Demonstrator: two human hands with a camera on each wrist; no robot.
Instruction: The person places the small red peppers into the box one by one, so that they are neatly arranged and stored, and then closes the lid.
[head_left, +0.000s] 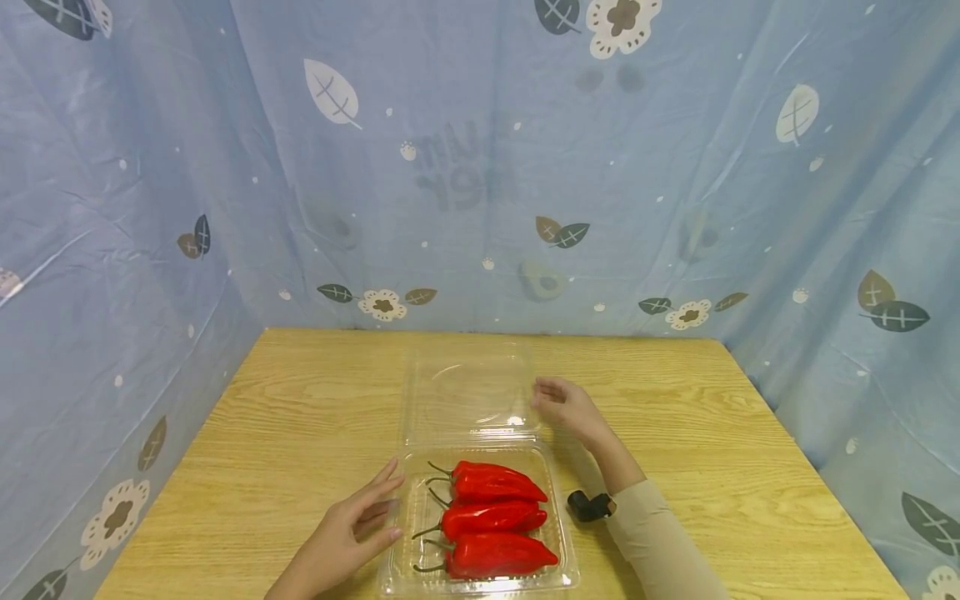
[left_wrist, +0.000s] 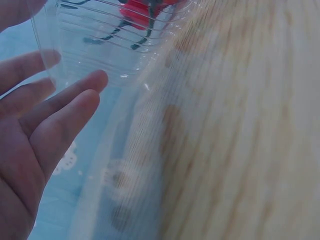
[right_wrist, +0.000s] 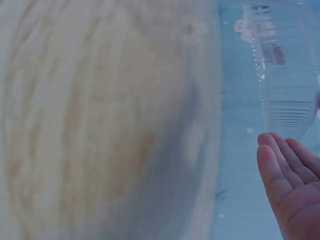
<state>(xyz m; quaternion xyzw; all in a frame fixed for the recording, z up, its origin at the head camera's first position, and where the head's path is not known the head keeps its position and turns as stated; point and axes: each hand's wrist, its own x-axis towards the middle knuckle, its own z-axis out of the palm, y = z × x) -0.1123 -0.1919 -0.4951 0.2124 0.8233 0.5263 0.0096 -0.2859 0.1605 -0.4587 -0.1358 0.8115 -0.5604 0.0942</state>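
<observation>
A clear plastic clamshell container [head_left: 564, 533] lies on the table, its transparent lid [head_left: 468, 392] folded back on the far side. Three red peppers [head_left: 495, 520] with green stems lie side by side in its base. My left hand [head_left: 341, 529] is at the base's left side, fingers extended and spread; in the left wrist view its fingertips [left_wrist: 97, 80] overlap the clear wall. Beside the lid's right edge is my right hand [head_left: 573, 412]. The right wrist view shows its fingers [right_wrist: 272, 160] nearly straight, their tips close to the ribbed lid corner.
A small black object [head_left: 590, 506] shows at the right wrist, by the beige sleeve [head_left: 660, 542]. The wooden table [head_left: 300, 400] has light grain. Blue patterned curtains [head_left: 480, 167] hang behind it and at both sides.
</observation>
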